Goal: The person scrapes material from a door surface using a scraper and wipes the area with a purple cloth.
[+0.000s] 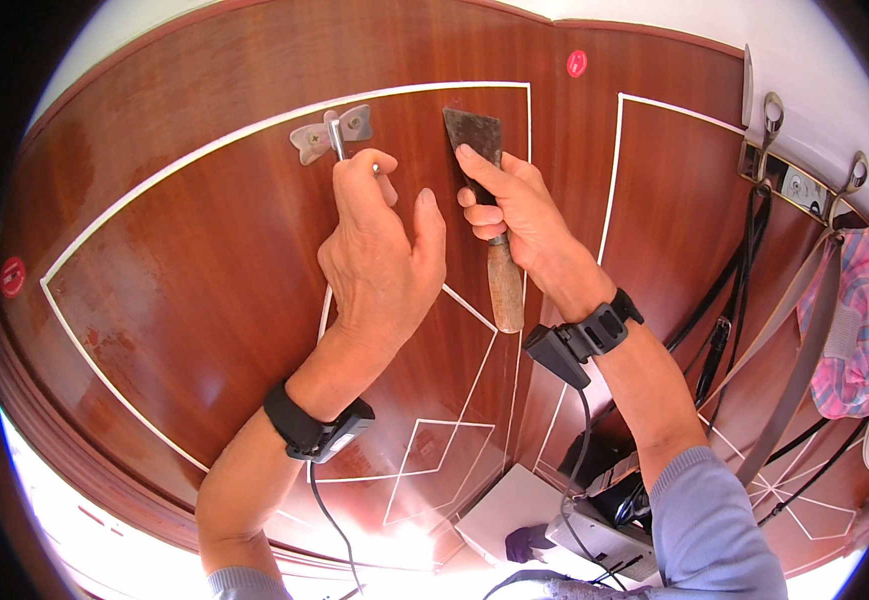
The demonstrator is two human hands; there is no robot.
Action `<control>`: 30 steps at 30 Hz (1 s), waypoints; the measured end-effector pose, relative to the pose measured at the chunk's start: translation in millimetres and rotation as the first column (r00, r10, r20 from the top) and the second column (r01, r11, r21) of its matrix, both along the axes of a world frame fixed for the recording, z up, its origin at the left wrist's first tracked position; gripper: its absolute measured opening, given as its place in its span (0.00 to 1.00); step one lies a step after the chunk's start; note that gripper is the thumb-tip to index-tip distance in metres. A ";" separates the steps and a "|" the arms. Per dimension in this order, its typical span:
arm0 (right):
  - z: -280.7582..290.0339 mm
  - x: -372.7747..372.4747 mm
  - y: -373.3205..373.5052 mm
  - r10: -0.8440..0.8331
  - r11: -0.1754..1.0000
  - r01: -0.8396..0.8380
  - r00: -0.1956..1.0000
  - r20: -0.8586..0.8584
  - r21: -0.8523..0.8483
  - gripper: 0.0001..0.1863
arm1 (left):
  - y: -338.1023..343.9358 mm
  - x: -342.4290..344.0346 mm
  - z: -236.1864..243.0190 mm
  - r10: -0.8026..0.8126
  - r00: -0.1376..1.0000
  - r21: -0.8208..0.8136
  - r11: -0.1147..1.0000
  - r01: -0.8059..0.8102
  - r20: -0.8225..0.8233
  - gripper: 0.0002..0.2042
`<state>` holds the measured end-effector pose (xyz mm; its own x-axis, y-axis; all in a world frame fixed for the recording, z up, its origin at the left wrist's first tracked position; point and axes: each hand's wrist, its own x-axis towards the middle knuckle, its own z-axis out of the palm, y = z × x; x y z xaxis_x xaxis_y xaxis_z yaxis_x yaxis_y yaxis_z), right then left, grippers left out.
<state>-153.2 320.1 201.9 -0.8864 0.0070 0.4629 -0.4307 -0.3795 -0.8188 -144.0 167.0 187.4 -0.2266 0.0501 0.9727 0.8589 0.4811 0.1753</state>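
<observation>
My right hand (pixel 529 212) grips a scraper (pixel 505 280) with a worn wooden handle. Its wide, dark metal blade points up, and my thumb presses along the blade's lower part. To the left, my left hand (pixel 375 262) has its fingers curled round the end of a metal wall hook (pixel 336 138); the thumb stands apart. That hook sticks out from a butterfly-shaped metal plate (pixel 358 123) fixed to a reddish-brown wood panel (pixel 205 250). The scraper's blade is a short way right of the plate, close to the panel; whether it touches cannot be told.
White lines frame the panel. Round red stickers (pixel 577 64) mark the upper part and far left. On the right, metal hooks (pixel 774 115) hold black straps, a belt and a pink plaid cloth (pixel 860 320). Below stand a pale box (pixel 505 505) and dark items. Cables hang from both wrist bands.
</observation>
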 end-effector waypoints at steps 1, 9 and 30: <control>0.6 0.5 -0.5 -0.004 1.000 0.004 1.000 0.001 0.000 0.13 | 0.8 -0.2 0.2 -0.003 1.000 0.004 1.000 0.003 0.003 0.18; 0.7 0.8 -10.0 0.005 0.996 -0.002 1.000 0.027 -0.091 0.14 | -0.3 -0.9 0.9 -0.002 1.000 0.002 1.000 0.002 -0.028 0.18; 2.7 1.7 0.0 -0.009 1.000 0.009 1.000 0.005 0.008 0.13 | -4.3 -2.1 0.5 -0.021 1.000 -0.026 0.999 0.020 -0.013 0.17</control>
